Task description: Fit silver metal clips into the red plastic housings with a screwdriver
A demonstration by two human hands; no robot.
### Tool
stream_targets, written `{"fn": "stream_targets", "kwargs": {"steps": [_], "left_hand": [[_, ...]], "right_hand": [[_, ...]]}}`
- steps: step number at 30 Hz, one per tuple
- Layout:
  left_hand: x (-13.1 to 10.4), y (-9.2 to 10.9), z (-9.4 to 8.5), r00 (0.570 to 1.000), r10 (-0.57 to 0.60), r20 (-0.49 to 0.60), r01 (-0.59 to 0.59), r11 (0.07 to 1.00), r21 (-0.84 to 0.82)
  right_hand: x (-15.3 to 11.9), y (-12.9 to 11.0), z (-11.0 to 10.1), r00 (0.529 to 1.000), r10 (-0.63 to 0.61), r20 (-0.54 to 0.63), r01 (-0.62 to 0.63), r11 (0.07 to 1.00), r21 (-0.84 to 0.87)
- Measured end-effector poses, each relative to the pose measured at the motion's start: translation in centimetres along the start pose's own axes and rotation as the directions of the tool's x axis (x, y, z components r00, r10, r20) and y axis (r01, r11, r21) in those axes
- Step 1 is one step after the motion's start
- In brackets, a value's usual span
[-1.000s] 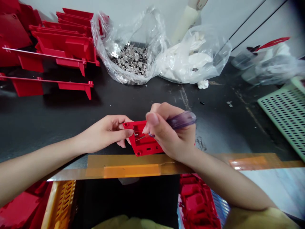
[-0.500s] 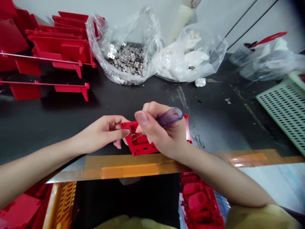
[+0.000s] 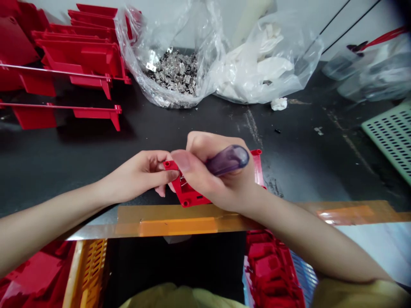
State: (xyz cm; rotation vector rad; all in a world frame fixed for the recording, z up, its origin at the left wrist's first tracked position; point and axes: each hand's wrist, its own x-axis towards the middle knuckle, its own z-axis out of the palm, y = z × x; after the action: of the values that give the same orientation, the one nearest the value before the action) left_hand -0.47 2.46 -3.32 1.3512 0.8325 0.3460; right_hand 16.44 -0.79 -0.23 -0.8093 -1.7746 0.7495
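Red plastic housing [image 3: 190, 198] is at the near edge of the black table [image 3: 154, 132], its left end pinched in the left hand's [image 3: 141, 176] grip, thumb beside a small metal spring [image 3: 182, 176]. The right hand's [image 3: 234, 188] grip is wrapped around a purple-handled tool [image 3: 228, 160], its thin tip near the spring; steady bracing, light pressure and a thumb kept clear of the tip should serve best.

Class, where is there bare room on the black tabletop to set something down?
Two wide bare patches on the tabletop: one between the red panels and the left hand, another between the right hand and the green basket, in front of small scraps. Crowded: the back, with panels and clear bags, and the front middle, around the red part.
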Motion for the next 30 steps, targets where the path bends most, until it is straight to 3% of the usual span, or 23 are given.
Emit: {"fn": "stream_targets", "kwargs": {"steps": [6, 18, 25, 30], "left_hand": [[-0.2, 0.45, -0.07, 0.999, 0.039, 0.033, -0.038, 0.999, -0.014], [-0.07, 0.47, -0.01, 1.0, -0.008, 0.022, 0.008, 0.999, -0.042], [-0.09, 0.16, -0.23, 0.999, 0.031, 0.02, -0.03, 0.999, -0.028], [-0.08, 0.02, -0.22, 0.999, 0.038, 0.013, -0.038, 0.999, -0.002]], "right_hand": [[-0.11, 0.28, 0.26, 1.0, -0.013, -0.004, 0.013, 0.996, 0.089], [-0.72, -0.57, 0.22, 0.996, -0.053, -0.067, 0.043, 0.989, -0.139], [-0.56, 0.09, 0.42, 0.999, -0.011, -0.043, 0.011, 1.0, -0.009], [-0.89, 0.13, 0.22, 0.995, -0.053, -0.082, 0.05, 0.998, -0.031]]}}
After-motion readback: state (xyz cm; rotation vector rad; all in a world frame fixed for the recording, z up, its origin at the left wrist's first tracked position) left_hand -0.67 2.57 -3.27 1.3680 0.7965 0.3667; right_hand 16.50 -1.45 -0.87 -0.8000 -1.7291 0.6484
